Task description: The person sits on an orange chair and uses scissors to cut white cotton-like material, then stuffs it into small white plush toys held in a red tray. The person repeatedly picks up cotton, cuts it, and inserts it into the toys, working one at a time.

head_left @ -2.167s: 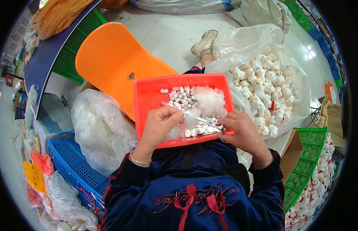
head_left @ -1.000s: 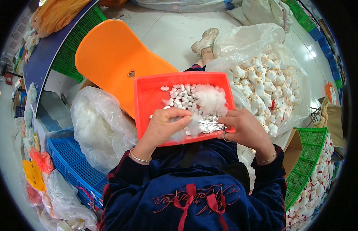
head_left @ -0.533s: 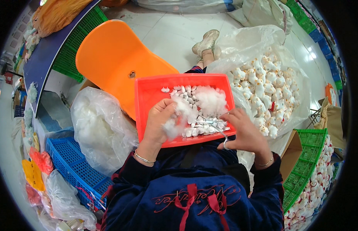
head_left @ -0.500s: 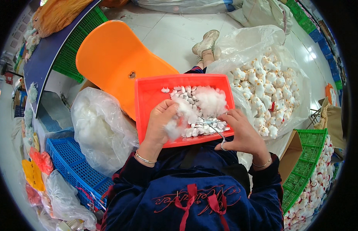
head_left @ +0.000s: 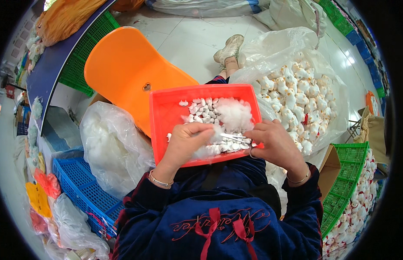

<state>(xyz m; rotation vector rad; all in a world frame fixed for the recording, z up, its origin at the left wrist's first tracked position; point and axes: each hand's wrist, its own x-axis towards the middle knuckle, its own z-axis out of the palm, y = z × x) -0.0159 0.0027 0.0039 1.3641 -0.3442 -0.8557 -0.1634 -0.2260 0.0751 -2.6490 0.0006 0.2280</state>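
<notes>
A red plastic tray (head_left: 160,112) rests on my lap. It contains small white stuffed pieces (head_left: 204,110) and a fluffy heap of white stuffing (head_left: 234,115). Above its near half, my left hand (head_left: 184,143) pinches a small tuft of stuffing (head_left: 217,133), and more fluff shows beneath that palm. My right hand (head_left: 275,143) is closed on metal forceps (head_left: 231,138) with ring handles, whose tips point left to the tuft. Whether the tips hold a white piece is too small to tell.
To the right lies a clear bag with many white plush toys (head_left: 296,99). A bag of stuffing (head_left: 108,143) sits left, beside a blue crate (head_left: 84,182). An orange chair (head_left: 127,65) stands beyond the tray, and a green crate (head_left: 348,173) at the right.
My left hand has moved right and its fingers now meet at the forceps' tips. My right hand has gathered more tightly round the handles. The tuft between the hands looks smaller.
</notes>
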